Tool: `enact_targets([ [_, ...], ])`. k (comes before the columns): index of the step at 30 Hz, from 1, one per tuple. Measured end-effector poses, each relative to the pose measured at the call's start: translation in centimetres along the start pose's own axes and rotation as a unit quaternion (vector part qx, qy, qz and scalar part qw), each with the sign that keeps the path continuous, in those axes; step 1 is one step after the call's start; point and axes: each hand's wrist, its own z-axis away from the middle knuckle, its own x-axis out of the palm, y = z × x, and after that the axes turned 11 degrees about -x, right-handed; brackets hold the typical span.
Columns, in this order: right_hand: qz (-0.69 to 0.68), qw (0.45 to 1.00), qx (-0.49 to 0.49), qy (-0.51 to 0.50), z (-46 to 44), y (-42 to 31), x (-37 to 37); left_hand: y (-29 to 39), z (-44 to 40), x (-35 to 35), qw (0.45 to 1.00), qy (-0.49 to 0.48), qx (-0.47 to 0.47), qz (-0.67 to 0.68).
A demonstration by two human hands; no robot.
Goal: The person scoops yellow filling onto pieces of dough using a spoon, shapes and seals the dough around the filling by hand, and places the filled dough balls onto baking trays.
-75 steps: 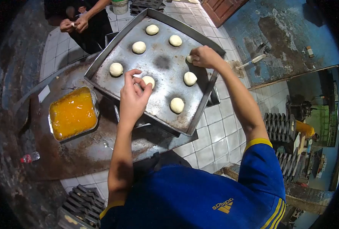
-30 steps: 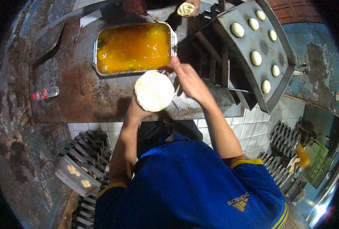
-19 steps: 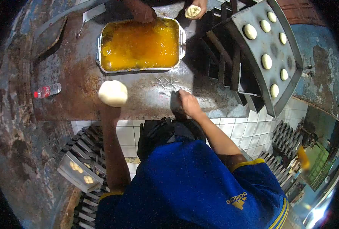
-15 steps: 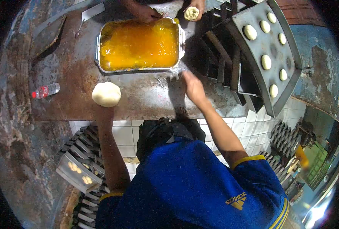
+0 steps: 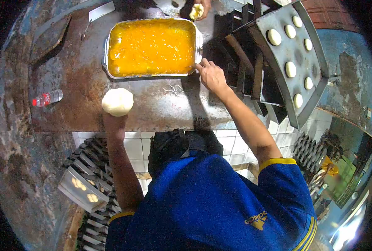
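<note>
A dough round [image 5: 117,102] is held by the left hand [image 5: 115,124], fingers hidden; whether anything is gripped by the half-curled right hand [image 5: 212,76] at the filling tray [image 5: 199,45] cannot be told.

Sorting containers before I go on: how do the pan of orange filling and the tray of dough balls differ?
Contents: the pan holds glossy orange filling; the tray carries seven separate pale dough balls.
Support: the pan rests on the table; the tray sits atop a stack.
Hands: the right hand is at the pan's corner; none is at the tray.
Shared: both have raised sides.
</note>
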Motion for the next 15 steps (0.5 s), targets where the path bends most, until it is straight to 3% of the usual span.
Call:
enact_targets([
  [2,0.006,1.0,-0.006,-0.013,-0.3,-0.4,-0.1,0.4,0.0,0.1,0.999,-0.011,0.021,0.026],
  [5,0.026,0.998,-0.036,-0.034,-0.8,-0.7,0.0,2.1,0.5,0.6,0.998,-0.013,-0.061,0.008],
  [8,0.006,0.999,-0.026,-0.026,-1.6,-1.2,-0.9,1.6,0.2,0.5,0.997,0.012,-0.076,0.025],
  [11,-0.085,0.993,0.039,-0.078,-2.4,-1.0,-2.2,0.9,-0.9,0.9,0.999,-0.007,0.019,-0.05],
  [13,-0.231,0.966,0.084,-0.086,-2.8,0.7,-1.4,3.2,0.4,2.6,0.975,0.026,0.131,-0.179],
  [14,-0.345,0.929,0.063,-0.119,-3.0,2.7,0.4,3.2,0.1,2.7,0.974,0.027,0.133,-0.18],
  [15,-0.344,0.929,0.061,-0.118,-2.8,2.6,-0.1,2.9,-0.3,2.8,0.963,0.014,0.169,-0.21],
])
